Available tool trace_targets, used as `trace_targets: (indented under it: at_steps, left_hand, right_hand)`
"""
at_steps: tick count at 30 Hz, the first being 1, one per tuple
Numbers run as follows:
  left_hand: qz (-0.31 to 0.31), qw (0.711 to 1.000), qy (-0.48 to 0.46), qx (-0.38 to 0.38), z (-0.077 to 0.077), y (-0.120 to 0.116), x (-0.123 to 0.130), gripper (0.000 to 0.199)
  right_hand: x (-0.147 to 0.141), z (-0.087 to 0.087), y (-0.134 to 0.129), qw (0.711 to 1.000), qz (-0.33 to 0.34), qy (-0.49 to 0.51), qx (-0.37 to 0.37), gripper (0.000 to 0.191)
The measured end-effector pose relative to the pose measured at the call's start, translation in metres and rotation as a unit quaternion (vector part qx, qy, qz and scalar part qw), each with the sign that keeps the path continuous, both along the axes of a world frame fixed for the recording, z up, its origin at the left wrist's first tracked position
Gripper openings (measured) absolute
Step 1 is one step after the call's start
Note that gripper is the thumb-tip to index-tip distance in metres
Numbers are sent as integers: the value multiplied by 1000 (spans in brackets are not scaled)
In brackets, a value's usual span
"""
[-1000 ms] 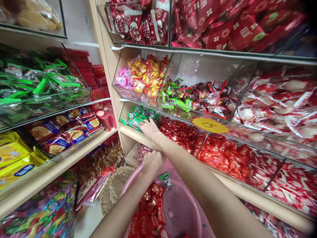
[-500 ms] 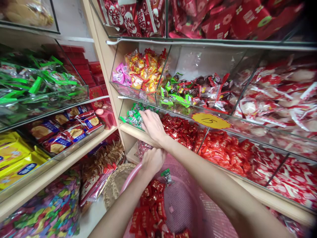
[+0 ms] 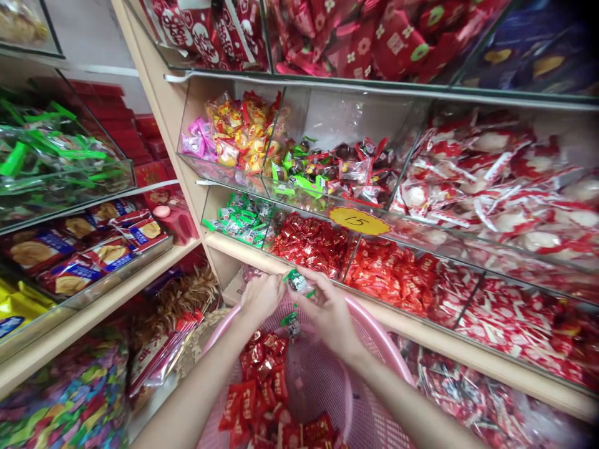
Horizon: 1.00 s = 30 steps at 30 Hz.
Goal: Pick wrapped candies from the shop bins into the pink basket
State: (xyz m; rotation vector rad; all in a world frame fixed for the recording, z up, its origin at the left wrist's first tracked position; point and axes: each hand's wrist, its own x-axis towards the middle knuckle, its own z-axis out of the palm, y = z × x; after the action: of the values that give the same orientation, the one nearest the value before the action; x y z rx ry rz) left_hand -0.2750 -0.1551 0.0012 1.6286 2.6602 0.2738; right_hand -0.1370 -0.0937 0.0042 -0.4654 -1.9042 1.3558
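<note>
My left hand (image 3: 262, 296) is closed over the far rim of a pink mesh basket (image 3: 374, 330). Pinched in the fingers of my right hand (image 3: 327, 312) is a green and silver wrapped candy (image 3: 298, 282), held above the basket close to my left hand. Inside the basket lie red wrapped candies (image 3: 262, 393) on the left and near side, with another green wrapped candy (image 3: 292, 323) near the far wall. Beyond my hands, a clear bin holds green and silver candies (image 3: 241, 218).
Shelf bins ahead hold red candies (image 3: 311, 243) and mixed sweets, with a yellow price tag (image 3: 359, 221) on one bin. A wooden shelf edge (image 3: 243, 252) runs just beyond the basket. At left are packaged biscuits (image 3: 110, 249) and a bag of colourful sweets (image 3: 70, 386).
My right hand has come back from the green candy bin to above the basket, with a green candy in its fingers. The view has shifted to the right.
</note>
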Motion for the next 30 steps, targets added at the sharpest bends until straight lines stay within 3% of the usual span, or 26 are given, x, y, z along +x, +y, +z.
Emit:
trace_targets:
  at_steps: [3,9,18,25,30]
  left_hand:
    - [1,1000,13,0,3,-1,2,58]
    - [-13,999,44,-1,0,-2,3,59]
    - [2,998,54,25,-1,-1,4,61]
    - [13,999,41,32,1,-2,6,64]
    - [12,998,44,34,2,-2,6,63]
  right_hand:
    - [2,-7,-3,1000,-10,16,-14,44]
    - [8,-17,0,999,-14,21,-26,44]
    - [13,-19,3,999,-20,31,-22,43]
    - [14,-19,2,999,-46,-9,24,43]
    - [13,-22,2,999,-25,-25,10,43]
